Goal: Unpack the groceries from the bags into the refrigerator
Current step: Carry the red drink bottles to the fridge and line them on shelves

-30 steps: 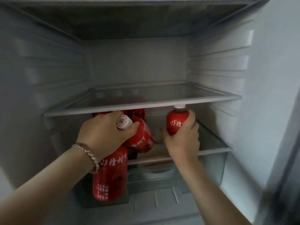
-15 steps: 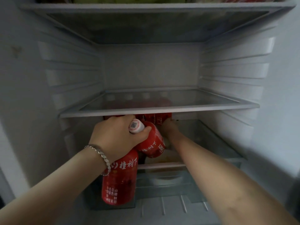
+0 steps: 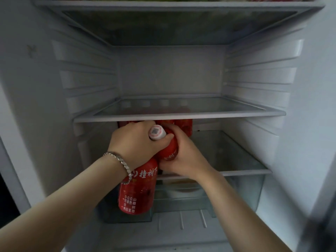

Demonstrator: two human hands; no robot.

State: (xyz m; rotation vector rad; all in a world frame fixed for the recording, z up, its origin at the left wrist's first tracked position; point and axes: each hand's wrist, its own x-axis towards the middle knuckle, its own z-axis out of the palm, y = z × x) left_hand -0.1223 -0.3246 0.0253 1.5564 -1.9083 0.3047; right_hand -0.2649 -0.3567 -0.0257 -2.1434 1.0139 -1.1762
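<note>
My left hand (image 3: 134, 142) holds two red drink bottles by their necks in front of the open refrigerator. One red bottle (image 3: 136, 190) hangs straight down below the wrist. The other, a tilted red bottle (image 3: 170, 149) with a white cap (image 3: 156, 131), leans to the right. My right hand (image 3: 183, 160) grips the body of this tilted bottle from the right and below. Several more red bottles (image 3: 183, 125) stand at the back left of the lower glass shelf (image 3: 236, 157), partly hidden by the shelf above.
The middle glass shelf (image 3: 181, 115) carries nothing. The right part of the lower shelf is bare. A clear drawer (image 3: 241, 190) sits under it. Food shows dimly on the top shelf (image 3: 163, 4). The refrigerator's side walls close in left and right.
My right hand set its bottle among those at the back of the lower shelf, then drew back and took hold of the tilted bottle. My left hand kept its two bottles.
</note>
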